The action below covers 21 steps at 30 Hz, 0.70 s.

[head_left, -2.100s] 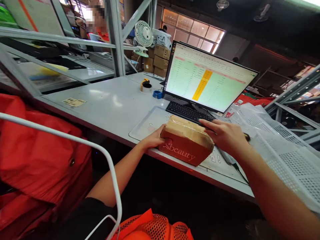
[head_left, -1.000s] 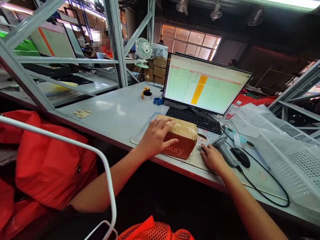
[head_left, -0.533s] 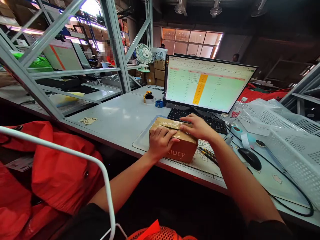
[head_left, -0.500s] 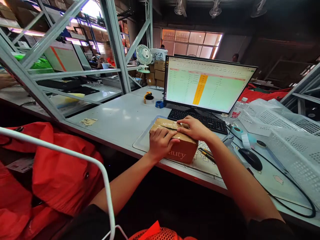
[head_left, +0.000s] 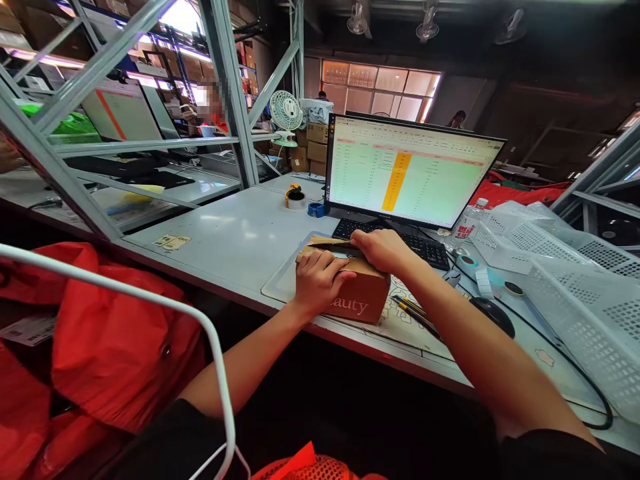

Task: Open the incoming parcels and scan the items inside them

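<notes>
A small brown cardboard box [head_left: 364, 299] with pale lettering ending in "auty" sits on a desk mat [head_left: 280, 283] at the table's front edge. Its top is parted, showing a dark gap between the flaps. My left hand [head_left: 318, 283] is closed over the near top edge, fingers on top and thumb against the front side. At the far side of the top, my right hand [head_left: 381, 249] grips the raised far flap between thumb and fingers. What lies inside the box is mostly hidden by my hands and the flaps.
Behind the box stand a keyboard [head_left: 425, 250] and a monitor [head_left: 410, 173]. Tape rolls [head_left: 296, 198] lie left of the monitor. Pens [head_left: 415, 313], a mouse [head_left: 493, 317] and white plastic baskets [head_left: 585, 300] are on the right. A white bar [head_left: 150, 297] crosses the lower left.
The box top has come apart: the far flap is lifted and a dark gap shows. My right hand has moved slightly left with the flap, while my left hand stays on the near edge.
</notes>
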### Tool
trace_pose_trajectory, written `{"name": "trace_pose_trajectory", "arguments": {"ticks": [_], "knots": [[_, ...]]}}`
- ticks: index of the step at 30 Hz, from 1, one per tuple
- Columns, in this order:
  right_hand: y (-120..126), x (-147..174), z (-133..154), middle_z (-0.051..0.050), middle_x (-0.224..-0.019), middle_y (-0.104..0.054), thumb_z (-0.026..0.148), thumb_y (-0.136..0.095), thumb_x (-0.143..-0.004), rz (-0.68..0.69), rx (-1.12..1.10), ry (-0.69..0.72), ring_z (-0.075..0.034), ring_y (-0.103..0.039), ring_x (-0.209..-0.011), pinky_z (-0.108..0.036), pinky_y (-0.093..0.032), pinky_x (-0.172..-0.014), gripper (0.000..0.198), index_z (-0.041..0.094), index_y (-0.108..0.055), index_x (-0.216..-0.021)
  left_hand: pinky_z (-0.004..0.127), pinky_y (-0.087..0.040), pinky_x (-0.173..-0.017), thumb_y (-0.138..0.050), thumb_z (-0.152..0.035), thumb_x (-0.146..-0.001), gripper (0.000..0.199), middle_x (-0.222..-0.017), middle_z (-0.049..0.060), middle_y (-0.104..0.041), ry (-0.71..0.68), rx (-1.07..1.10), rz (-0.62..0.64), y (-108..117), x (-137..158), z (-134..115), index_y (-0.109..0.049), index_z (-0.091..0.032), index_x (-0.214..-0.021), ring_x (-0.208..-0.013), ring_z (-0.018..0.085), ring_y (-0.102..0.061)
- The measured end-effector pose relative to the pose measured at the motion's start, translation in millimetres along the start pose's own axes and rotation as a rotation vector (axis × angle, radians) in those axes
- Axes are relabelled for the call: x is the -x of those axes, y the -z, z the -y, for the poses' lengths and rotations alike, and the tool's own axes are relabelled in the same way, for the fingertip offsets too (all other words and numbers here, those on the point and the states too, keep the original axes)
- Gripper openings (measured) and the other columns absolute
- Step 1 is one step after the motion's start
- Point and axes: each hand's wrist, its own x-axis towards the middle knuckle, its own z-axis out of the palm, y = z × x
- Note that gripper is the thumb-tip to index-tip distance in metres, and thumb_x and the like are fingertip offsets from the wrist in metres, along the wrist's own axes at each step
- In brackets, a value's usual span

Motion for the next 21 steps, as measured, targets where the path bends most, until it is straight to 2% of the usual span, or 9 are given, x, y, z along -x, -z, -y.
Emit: {"name": "trace_pose_trajectory", "arguments": {"ticks": [5, 7, 9, 11, 13, 15, 18, 20, 21], "knots": [[-1, -24, -9, -0.019, -0.124, -0.076, 0.033, -0.031, -0.114, -0.03, -0.128, -0.167, -0.031, -0.072, -0.113, -0.036, -0.047, -0.09, 0.042, 0.019, -0.061, -0.141, 0.043, -0.04, -0.087, -0.057, -0.051, -0.108, 0.035, -0.089, 0.007, -0.074, 0.029, -0.018, 0.026, 4, 5, -8, -0.082, -0.026, -0.109, -0.092, 0.027, -0.062], [-2, -36, -10, -0.021, -0.134, -0.072, 0.035, -0.035, -0.114, -0.013, -0.215, -0.247, -0.031, -0.069, -0.121, -0.036, -0.047, -0.096, 0.043, 0.018, -0.063, -0.141, 0.043, -0.041, -0.089, -0.059, -0.052, -0.108, 0.036, -0.092, 0.008, -0.075, 0.016, -0.002, 0.032, 10, 9, -12, -0.081, -0.025, -0.111, -0.095, 0.027, -0.062], [-6, -46, -12, -0.021, -0.137, -0.071, 0.04, -0.042, -0.113, 0.014, -0.278, -0.291, -0.028, -0.069, -0.12, -0.033, -0.048, -0.097, 0.044, 0.017, -0.067, -0.14, 0.043, -0.042, -0.09, -0.057, -0.053, -0.108, 0.038, -0.095, 0.009, -0.075, 0.002, 0.014, 0.07, 19, 7, -13, -0.081, -0.023, -0.114, -0.097, 0.028, -0.063], [-13, -51, -14, -0.019, -0.132, -0.074, 0.048, -0.046, -0.112, 0.047, -0.344, -0.31, -0.025, -0.072, -0.112, -0.029, -0.049, -0.093, 0.047, 0.017, -0.074, -0.134, 0.042, -0.045, -0.089, -0.055, -0.056, -0.108, 0.042, -0.098, 0.009, -0.074, -0.012, 0.058, 0.18, 29, -6, -7, -0.081, -0.024, -0.117, -0.098, 0.029, -0.064], [-22, -53, -17, -0.016, -0.12, -0.079, 0.053, -0.048, -0.112, 0.089, -0.43, -0.316, -0.022, -0.074, -0.101, -0.025, -0.049, -0.085, 0.05, 0.016, -0.081, -0.122, 0.041, -0.047, -0.091, -0.055, -0.059, -0.107, 0.043, -0.107, 0.01, -0.074, -0.018, 0.133, 0.356, 37, -30, 4, -0.081, -0.025, -0.117, -0.104, 0.029, -0.065], [-28, -54, -20, -0.012, -0.109, -0.082, 0.053, -0.05, -0.111, 0.114, -0.51, -0.321, -0.02, -0.074, -0.093, -0.023, -0.047, -0.077, 0.052, 0.014, -0.085, -0.113, 0.039, -0.048, -0.09, -0.054, -0.059, -0.106, 0.045, -0.11, 0.011, -0.075, 0.004, 0.171, 0.552, 39, -60, 15, -0.081, -0.024, -0.109, -0.106, 0.03, -0.067], [-33, -53, -24, -0.01, -0.103, -0.083, 0.052, -0.055, -0.11, 0.116, -0.593, -0.346, -0.02, -0.073, -0.09, -0.023, -0.046, -0.071, 0.05, 0.013, -0.086, -0.108, 0.036, -0.044, -0.074, -0.052, -0.058, -0.104, 0.048, -0.089, 0.012, -0.075, 0.059, 0.1, 0.785, 35, -95, 20, -0.075, -0.02, -0.084, -0.085, 0.029, -0.067], [-33, -52, -25, -0.01, -0.103, -0.083, 0.052, -0.056, -0.109, 0.108, -0.629, -0.363, -0.02, -0.073, -0.091, -0.023, -0.046, -0.069, 0.049, 0.014, -0.086, -0.108, 0.034, -0.036, -0.064, -0.051, -0.058, -0.104, 0.051, -0.078, 0.011, -0.071, 0.08, 0.042, 0.784, 31, -98, 16, -0.067, -0.02, -0.073, -0.073, 0.027, -0.063], [-33, -52, -25, -0.01, -0.103, -0.083, 0.053, -0.056, -0.109, 0.104, -0.642, -0.372, -0.02, -0.073, -0.091, -0.023, -0.046, -0.069, 0.049, 0.014, -0.086, -0.108, 0.034, -0.033, -0.063, -0.049, -0.057, -0.105, 0.052, -0.077, 0.011, -0.071, 0.076, 0.019, 0.706, 29, -93, 13, -0.065, -0.021, -0.071, -0.072, 0.026, -0.063]]}}
